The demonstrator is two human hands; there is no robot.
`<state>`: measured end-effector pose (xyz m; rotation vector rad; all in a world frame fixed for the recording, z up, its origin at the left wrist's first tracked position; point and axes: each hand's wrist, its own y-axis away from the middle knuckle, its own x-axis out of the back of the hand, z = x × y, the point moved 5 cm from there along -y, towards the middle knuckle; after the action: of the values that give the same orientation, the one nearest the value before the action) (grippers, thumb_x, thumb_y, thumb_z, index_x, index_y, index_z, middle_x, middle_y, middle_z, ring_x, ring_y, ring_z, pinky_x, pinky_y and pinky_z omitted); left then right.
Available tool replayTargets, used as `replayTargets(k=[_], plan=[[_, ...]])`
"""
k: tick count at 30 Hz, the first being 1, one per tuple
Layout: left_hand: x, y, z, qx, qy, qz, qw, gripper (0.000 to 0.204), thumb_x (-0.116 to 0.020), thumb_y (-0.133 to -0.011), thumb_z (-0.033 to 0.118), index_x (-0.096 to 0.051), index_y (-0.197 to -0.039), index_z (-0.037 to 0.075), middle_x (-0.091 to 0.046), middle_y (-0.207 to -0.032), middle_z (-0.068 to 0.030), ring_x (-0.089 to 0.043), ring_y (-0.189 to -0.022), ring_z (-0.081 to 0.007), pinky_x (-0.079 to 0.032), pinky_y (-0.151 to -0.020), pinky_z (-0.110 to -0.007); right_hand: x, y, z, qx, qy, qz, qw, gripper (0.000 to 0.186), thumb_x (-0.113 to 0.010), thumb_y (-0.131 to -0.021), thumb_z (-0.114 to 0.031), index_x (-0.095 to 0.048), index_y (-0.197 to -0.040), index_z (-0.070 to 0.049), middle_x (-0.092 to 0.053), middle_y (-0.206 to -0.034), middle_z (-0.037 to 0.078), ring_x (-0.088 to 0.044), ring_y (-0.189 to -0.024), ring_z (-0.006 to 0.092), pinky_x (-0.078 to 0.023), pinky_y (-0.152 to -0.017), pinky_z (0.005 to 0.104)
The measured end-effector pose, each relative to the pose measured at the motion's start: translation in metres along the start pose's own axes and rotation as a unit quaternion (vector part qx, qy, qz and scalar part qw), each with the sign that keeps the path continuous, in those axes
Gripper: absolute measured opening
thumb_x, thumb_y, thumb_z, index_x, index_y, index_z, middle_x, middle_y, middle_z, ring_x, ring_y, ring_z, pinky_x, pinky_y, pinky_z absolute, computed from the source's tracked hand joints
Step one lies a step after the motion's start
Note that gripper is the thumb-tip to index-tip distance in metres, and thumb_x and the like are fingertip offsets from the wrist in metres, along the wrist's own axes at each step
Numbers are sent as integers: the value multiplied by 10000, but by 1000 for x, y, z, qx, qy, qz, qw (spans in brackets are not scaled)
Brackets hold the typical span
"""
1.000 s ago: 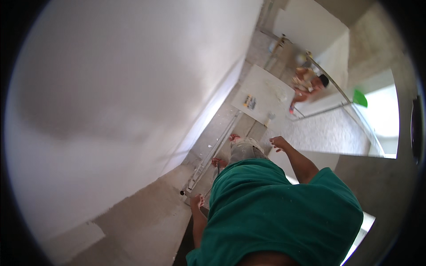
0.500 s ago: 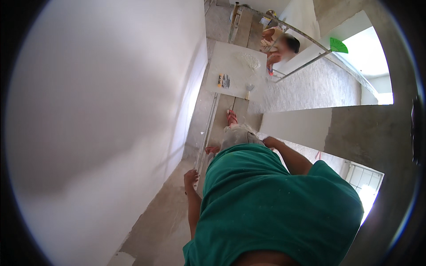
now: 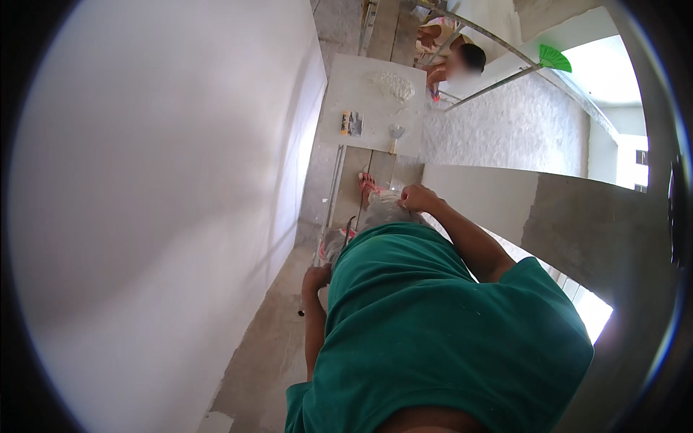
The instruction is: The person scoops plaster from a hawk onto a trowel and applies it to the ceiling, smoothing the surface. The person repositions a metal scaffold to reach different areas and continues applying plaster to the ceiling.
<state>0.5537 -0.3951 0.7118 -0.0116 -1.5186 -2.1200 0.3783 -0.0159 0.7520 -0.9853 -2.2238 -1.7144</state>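
Note:
My left hand (image 3: 316, 278) is low beside my hip, its fingers wrapped round a slim tool. The tool's thin dark edge (image 3: 349, 229) sticks out ahead of the hand, and a dark end (image 3: 301, 313) shows behind it; its exact kind is unclear. On the other side, my right hand (image 3: 419, 199) rests against my pale, stained trousers (image 3: 390, 209) with its fingers bent inward. Whatever those fingers may hold is hidden. Ahead of my feet lies a white board (image 3: 339, 90) bearing a heap of white paste (image 3: 393, 85), a putty knife (image 3: 396, 132) and a small orange-and-black pack (image 3: 351, 123).
Planks (image 3: 359, 162) run underfoot between metal rails (image 3: 336, 180). A tall white wall (image 3: 180, 180) rises at left. Beyond the board another person (image 3: 440, 61) crouches near a metal frame (image 3: 498, 90) with a green fan-shaped piece (image 3: 554, 58). A partly plastered beam (image 3: 505, 202) is at right.
My right hand has come up and forward from my side onto the front of my trousers. My left hand has turned slightly inward, and the tool's thin edge now shows. The view has shifted slightly.

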Motion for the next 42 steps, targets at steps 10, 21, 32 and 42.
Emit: replayTargets(k=[10, 21, 32, 42], plan=[[65, -33, 26, 54, 108, 75, 990, 586, -541, -877, 538, -699, -884, -26, -678, -856, -256, -687, -860, -367, -503, -785, -472, -33, 12, 14, 83, 7, -73, 994, 472, -587, -885, -474, -723, -996, -36, -706, -1034, 179, -661, -981, 359, -503, -865, 457], [86, -49, 32, 5, -65, -81, 995, 731, -448, -914, 642, -720, -932, -36, -687, -892, -269, -683, -914, -391, -499, -822, -474, -46, 153, -10, 52, -266, -40, 962, 392, -624, -893, -318, -584, -691, 15, -512, -592, 81, -451, -588, 139, -391, -565, 371], [111, -33, 84, -66, -32, -148, 986, 498, -541, -943, 449, -704, -916, -20, -675, -758, -223, -663, -696, -308, -506, -683, -426, -68, 181, 10, 59, -417, -28, 906, 392, -605, -905, -357, -664, -784, 11, -574, -641, 47, -513, -630, 118, -428, -598, 329], [124, -22, 133, -78, -80, -161, 981, 417, -540, -969, 348, -665, -885, -41, -640, -669, -137, -584, -621, -184, -491, -632, -360, -90, 154, 60, 21, -474, -86, 876, 395, -612, -913, -337, -610, -704, -3, -509, -607, 10, -467, -591, 86, -404, -551, 320]])
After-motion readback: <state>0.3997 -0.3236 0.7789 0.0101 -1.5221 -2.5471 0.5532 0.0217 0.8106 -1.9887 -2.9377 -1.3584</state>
